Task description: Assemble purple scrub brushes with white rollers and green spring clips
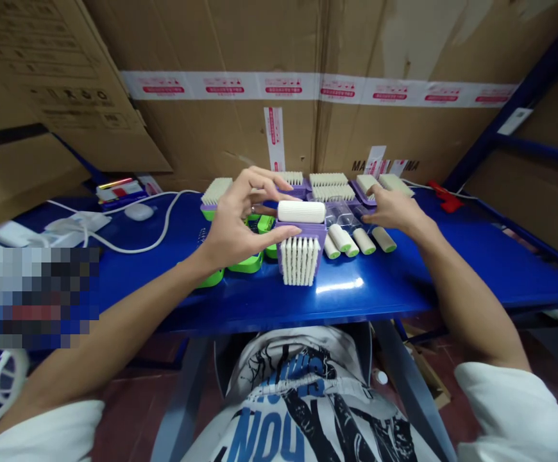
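Observation:
My left hand [245, 215] is closed on a purple brush head [279, 256], its thumb across the front and its fingers behind. Rows of white bristles [300, 262] face me, and a ribbed white roller [301, 212] lies along the top. At the back right, my right hand [397, 206] has its thumb and fingertips curled at the front corner of another purple brush head [366, 190] with pale bristles. Several cream rollers with green ends [363, 241] lie between the hands. Green parts [246, 263] sit partly hidden behind my left hand.
More bristled brush heads [328, 186] line the back of the blue table [260, 308], by a clear plastic tray [341, 215]. White cables [163, 224] and a white mouse [139, 212] are at left. A red object [447, 197] lies at right, and cardboard [231, 135] stands behind.

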The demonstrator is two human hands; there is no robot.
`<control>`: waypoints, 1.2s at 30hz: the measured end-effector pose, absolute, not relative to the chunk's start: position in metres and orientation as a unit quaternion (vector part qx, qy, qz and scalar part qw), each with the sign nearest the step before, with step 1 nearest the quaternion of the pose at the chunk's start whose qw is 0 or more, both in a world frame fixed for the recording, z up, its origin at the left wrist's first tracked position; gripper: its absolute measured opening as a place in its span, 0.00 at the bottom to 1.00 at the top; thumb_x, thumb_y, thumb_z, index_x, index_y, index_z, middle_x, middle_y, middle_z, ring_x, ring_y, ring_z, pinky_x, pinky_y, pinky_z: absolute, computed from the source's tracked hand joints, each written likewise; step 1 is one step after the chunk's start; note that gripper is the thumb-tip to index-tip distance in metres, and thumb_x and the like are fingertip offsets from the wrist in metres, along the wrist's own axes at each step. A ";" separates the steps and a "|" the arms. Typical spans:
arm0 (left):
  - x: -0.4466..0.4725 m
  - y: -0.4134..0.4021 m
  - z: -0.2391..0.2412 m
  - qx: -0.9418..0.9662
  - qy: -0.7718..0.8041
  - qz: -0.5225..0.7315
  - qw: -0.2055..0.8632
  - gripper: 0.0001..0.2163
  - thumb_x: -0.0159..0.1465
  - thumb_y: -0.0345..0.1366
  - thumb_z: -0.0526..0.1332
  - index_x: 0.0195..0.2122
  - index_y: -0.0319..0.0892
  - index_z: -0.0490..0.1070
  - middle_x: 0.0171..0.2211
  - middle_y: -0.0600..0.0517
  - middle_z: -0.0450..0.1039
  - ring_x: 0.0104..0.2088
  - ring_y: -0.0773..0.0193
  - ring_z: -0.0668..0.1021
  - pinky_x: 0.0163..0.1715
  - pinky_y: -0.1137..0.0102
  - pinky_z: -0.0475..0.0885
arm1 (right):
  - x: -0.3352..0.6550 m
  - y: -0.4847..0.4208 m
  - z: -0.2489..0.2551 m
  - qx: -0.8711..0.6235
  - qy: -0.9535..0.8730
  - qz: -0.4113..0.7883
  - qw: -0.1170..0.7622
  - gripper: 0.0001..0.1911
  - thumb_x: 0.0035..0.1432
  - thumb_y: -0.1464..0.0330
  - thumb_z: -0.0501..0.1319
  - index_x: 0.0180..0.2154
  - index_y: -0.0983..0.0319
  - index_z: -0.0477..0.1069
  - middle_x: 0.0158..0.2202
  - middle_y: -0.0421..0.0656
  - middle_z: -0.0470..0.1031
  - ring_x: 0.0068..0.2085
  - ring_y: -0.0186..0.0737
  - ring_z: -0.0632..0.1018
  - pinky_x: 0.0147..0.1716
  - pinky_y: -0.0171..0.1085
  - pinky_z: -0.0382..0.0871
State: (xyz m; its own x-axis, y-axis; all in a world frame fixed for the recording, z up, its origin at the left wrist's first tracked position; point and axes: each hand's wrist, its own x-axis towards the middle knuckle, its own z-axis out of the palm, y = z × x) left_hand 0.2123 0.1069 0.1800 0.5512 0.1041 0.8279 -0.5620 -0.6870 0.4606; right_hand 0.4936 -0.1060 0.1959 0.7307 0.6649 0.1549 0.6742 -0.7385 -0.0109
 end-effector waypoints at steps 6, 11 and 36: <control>0.215 0.100 0.175 0.808 -0.109 0.391 0.428 0.31 0.63 0.49 0.85 0.62 0.48 0.77 0.62 0.46 0.81 0.50 0.59 0.90 0.51 0.69 0.90 | 0.482 -0.122 0.219 -0.895 -0.350 -0.199 0.193 0.17 0.73 0.62 0.65 0.57 0.62 0.84 0.50 0.59 0.88 0.56 0.69 0.87 0.58 0.63 0.80; 0.224 0.103 0.161 0.779 -0.122 0.378 0.485 0.40 0.57 0.56 0.88 0.66 0.53 0.73 0.58 0.48 0.80 0.45 0.61 0.89 0.47 0.69 0.90 | 0.438 -0.115 0.218 -0.618 -0.610 -0.152 0.473 0.19 0.81 0.51 0.63 0.63 0.48 0.84 0.53 0.46 0.88 0.50 0.52 0.88 0.53 0.53 0.84; 0.222 0.160 0.191 0.862 -0.088 0.273 0.419 0.34 0.67 0.53 0.79 0.69 0.46 0.72 0.57 0.40 0.86 0.54 0.49 0.90 0.49 0.60 0.88 | 0.422 -0.105 0.190 -0.585 -0.642 -0.003 0.496 0.25 0.66 0.49 0.78 0.57 0.52 0.78 0.62 0.48 0.86 0.45 0.49 0.89 0.34 0.43 0.87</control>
